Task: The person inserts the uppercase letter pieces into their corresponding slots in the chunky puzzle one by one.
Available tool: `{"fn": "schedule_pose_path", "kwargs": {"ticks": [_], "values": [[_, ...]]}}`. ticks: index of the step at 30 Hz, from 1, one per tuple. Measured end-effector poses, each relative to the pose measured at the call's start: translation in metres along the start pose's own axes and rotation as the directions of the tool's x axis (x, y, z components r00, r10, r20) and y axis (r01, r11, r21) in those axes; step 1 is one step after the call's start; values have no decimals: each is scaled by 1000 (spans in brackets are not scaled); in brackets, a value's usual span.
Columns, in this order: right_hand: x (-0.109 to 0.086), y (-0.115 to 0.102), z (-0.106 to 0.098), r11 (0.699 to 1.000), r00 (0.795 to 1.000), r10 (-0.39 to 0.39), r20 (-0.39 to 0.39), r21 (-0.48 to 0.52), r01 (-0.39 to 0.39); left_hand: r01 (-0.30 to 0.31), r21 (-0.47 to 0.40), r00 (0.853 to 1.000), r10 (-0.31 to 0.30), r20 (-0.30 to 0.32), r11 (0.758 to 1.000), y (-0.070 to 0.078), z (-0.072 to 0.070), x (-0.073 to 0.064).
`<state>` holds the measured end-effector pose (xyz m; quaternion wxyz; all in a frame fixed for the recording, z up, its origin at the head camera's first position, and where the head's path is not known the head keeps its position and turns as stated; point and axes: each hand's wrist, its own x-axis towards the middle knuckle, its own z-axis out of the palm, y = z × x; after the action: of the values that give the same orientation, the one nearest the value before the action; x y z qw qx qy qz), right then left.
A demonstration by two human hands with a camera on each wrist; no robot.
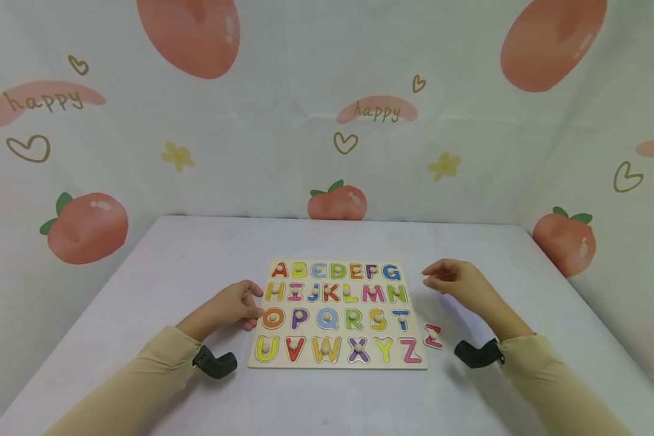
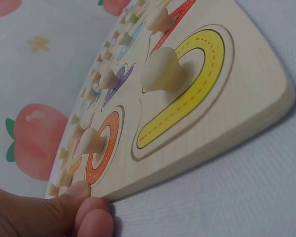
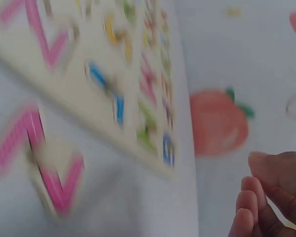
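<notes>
A wooden alphabet puzzle board lies flat on the table, filled with coloured letters that carry round knobs. My left hand holds the board's left edge near the orange O; in the left wrist view the thumb rests on the rim, with fingertips against the side. The pink Z piece, knob upward, lies on the cloth just right of the board. In the board's lower right corner, the Z recess shows a printed pink Z without a knob. My right hand hovers right of the board, fingers loosely bent, holding nothing.
A white cloth covers the table. Behind it hangs a white backdrop printed with peaches, hearts and flowers. Black wrist cameras sit below the left wrist and the right wrist.
</notes>
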<state>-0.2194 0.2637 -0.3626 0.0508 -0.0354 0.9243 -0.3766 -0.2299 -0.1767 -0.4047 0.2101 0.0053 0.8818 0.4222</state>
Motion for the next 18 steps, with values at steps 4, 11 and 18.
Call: {"fn": "schedule_pose_path", "kwargs": {"ticks": [4,11,18], "values": [[12,29,-21,998,997,59,-45,-17,-60,0,0,1000,0,3,1000,1,0,-1],[23,68,-41,997,994,77,-84,-10,-78,-1,-1,1000,1,2,1000,2,0,-3],[36,83,-43,983,983,185,-11,-2,-185,-5,-5,1000,5,5,1000,3,-1,-4]]}}
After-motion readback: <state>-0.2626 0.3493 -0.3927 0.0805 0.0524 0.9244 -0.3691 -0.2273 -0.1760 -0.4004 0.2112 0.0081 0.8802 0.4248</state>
